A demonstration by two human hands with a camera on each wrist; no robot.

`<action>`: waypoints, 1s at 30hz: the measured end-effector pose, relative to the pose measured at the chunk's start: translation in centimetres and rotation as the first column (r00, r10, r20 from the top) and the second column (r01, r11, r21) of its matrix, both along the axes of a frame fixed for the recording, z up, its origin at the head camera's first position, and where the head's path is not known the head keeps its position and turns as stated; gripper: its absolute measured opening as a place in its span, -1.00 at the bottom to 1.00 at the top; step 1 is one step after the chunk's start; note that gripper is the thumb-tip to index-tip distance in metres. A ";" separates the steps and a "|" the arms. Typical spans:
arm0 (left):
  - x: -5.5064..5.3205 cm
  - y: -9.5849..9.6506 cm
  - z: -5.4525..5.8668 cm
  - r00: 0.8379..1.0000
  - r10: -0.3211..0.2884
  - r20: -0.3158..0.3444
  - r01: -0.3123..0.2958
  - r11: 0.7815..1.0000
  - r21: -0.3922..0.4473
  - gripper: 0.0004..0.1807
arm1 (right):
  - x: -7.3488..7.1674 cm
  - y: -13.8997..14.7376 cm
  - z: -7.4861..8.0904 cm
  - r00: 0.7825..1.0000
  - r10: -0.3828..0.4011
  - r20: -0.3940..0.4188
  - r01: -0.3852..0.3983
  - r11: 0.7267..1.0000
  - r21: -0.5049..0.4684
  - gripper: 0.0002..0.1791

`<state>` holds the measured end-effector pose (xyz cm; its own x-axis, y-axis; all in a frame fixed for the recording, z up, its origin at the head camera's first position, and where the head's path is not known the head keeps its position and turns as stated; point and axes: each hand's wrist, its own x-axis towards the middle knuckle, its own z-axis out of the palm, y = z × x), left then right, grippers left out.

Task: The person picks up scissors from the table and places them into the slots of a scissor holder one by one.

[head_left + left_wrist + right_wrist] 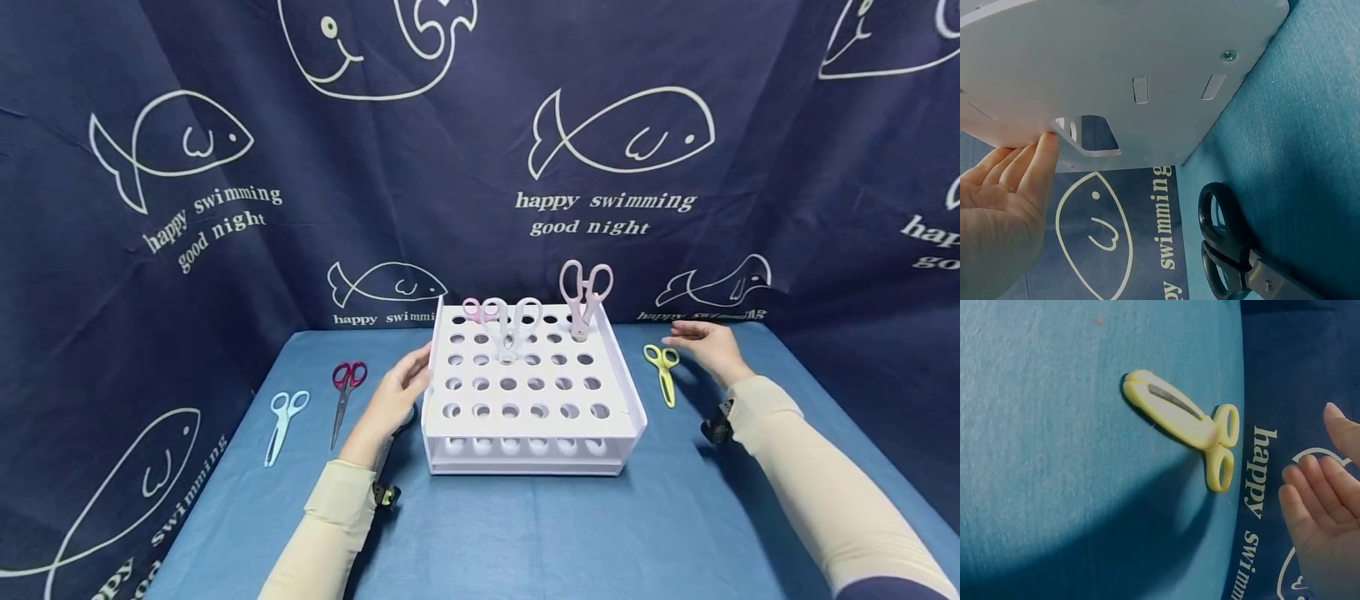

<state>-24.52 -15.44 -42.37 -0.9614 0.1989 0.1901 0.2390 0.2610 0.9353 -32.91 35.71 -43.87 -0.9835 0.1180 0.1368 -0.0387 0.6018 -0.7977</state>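
Observation:
My left hand [401, 389] touches the left side panel of the white rack [465, 427], its fingers fairly straight against the panel by a cutout in the left wrist view. Black-handled scissors [1229, 231] lie on the cloth beside that panel, mostly hidden by my arm in the head view. Over the table's right part, my right hand [708, 346] is held with nothing in its fingers, just right of the yellow scissors [664, 375]. Standing in the rack's holes are pale pink scissors [581, 304], clear light-blue scissors [507, 333] and small pink-handled scissors [480, 311].
Left of the rack, dark-red-handled scissors [345, 396] and light blue scissors [281, 425] lie flat on the blue tablecloth [525, 533]. Several rows of round holes cover the rack's top. A navy curtain [420, 183] with fish drawings hangs behind the table.

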 end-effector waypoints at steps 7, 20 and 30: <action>-0.1 0.2 -0.4 1.000 0.011 0.006 -0.011 1.000 0.008 -0.48 | 0.1 0.3 -0.4 0.973 0.076 0.218 -0.105 0.987 0.125 -0.16; 0.1 0.1 -0.4 1.000 0.004 0.000 -0.004 1.000 0.026 -0.48 | 0.2 0.8 -2.5 0.970 0.069 0.231 -0.117 0.972 0.203 -0.14; -0.1 0.2 -0.2 1.000 -0.007 -0.009 0.007 0.999 0.033 -0.48 | -0.8 0.1 -3.0 0.978 0.060 0.200 -0.128 0.929 0.348 -0.11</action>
